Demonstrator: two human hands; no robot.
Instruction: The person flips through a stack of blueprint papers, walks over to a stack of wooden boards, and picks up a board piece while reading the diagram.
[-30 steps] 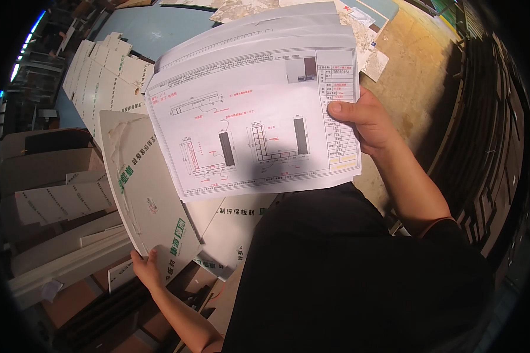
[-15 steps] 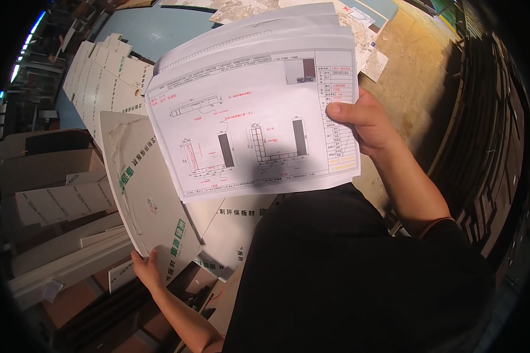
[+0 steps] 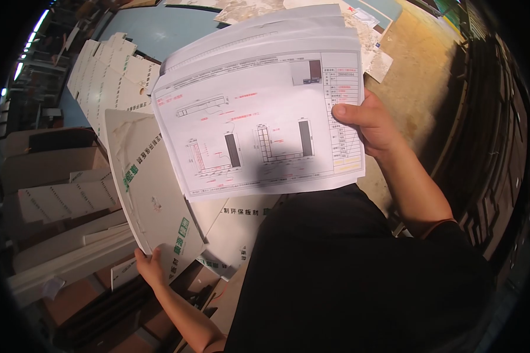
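A stack of printed sheets (image 3: 259, 123) with line drawings and red notes fills the upper middle of the view. My right hand (image 3: 371, 123) grips its right edge, thumb on top and the other fingers behind. Lower left, my left hand (image 3: 150, 265) is closed on the edge of a pale board (image 3: 153, 194) with green and black lettering. The board stands tilted, and its upper right part lies behind the papers. A shadow falls across the lower middle of the top sheet.
More lettered white boards (image 3: 109, 76) lie at the upper left, near a blue surface (image 3: 153, 29). Boards and panels (image 3: 59, 200) are stacked at the left. Dark panels (image 3: 483, 153) stand along the right. Yellowish floor (image 3: 421, 41) shows at the upper right.
The papers, board and both hands appear shifted slightly to the right in view, as does the background. Both holds are unchanged.
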